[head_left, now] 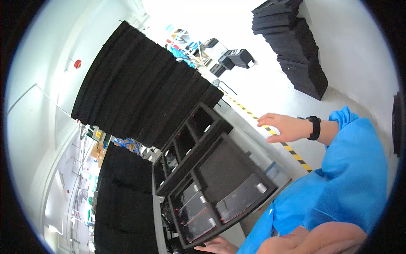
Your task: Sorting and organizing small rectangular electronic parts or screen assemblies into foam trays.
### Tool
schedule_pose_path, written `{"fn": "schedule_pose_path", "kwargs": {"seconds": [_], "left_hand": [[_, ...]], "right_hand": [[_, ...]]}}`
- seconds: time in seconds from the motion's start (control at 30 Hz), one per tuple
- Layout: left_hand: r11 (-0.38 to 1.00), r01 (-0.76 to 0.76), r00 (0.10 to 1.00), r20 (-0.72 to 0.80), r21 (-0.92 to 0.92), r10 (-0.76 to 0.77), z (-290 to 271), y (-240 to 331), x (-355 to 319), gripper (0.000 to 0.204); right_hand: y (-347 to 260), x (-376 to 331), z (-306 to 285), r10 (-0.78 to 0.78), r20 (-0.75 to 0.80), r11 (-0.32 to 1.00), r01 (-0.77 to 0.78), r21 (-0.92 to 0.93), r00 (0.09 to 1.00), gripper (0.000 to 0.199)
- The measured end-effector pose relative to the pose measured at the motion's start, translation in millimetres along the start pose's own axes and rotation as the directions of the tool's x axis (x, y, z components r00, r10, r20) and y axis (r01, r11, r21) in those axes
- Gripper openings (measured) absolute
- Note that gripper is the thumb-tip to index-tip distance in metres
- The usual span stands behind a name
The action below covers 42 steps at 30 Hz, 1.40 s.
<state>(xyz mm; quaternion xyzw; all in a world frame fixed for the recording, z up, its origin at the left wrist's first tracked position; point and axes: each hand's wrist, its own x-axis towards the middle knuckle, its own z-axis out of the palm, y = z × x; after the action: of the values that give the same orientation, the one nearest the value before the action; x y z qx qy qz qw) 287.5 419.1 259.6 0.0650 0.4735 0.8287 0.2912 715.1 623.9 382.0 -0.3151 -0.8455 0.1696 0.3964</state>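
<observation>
My right hand [284,127], with a black band on its wrist and a blue sleeve behind it, hovers open with fingers spread, just right of a black foam tray [220,127], above the striped floor tape. It holds nothing. My left hand [216,245] lies at the bottom edge of the view, fingers flat against the tray's near corner; part of it is cut off. The tray has several compartments. The near ones hold flat dark devices [241,198] with silver ends, lying side by side.
Tall stacks of black foam sheets [139,84] stand behind and left of the tray, and another stack [122,203] at lower left. More black foam blocks [296,46] are piled by the white wall. Yellow-black tape [292,150] crosses the pale floor. Black crates [239,57] stand far back.
</observation>
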Motion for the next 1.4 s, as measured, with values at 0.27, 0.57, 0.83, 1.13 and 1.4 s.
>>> {"fn": "schedule_pose_path", "kwargs": {"seconds": [0.27, 0.57, 0.83, 1.13, 1.4], "left_hand": [[0.992, -0.124, 0.991, -0.049, -0.017, 0.123, 100.9, -61.7, -102.0, 0.044], [0.976, -0.218, 0.950, -0.225, 0.019, 0.217, 164.4, -74.5, -149.4, 0.041], [0.948, -0.312, 0.947, -0.099, -0.066, 0.305, 131.9, -96.0, -130.3, 0.043], [0.922, -0.353, 0.926, -0.202, -0.161, 0.319, 125.5, -102.4, -140.9, 0.045], [0.880, -0.434, 0.882, -0.291, -0.193, 0.371, 139.4, -123.1, -157.3, 0.046]], "right_hand": [[119.4, 12.9, -156.5, 0.062, -0.205, 0.996, -0.073, -0.049, 0.977, 0.042], [131.2, 181.1, -244.7, -0.383, -0.483, 0.903, 0.210, -0.373, 0.787, 0.044], [60.1, 376.4, -269.1, -0.674, -0.529, 0.736, 0.418, -0.532, 0.515, 0.049], [-23.6, 486.7, -237.8, -0.601, -0.620, 0.799, 0.402, -0.448, 0.504, 0.059], [-18.6, 571.4, -212.4, -0.646, -0.593, 0.763, 0.425, -0.487, 0.481, 0.067]]}}
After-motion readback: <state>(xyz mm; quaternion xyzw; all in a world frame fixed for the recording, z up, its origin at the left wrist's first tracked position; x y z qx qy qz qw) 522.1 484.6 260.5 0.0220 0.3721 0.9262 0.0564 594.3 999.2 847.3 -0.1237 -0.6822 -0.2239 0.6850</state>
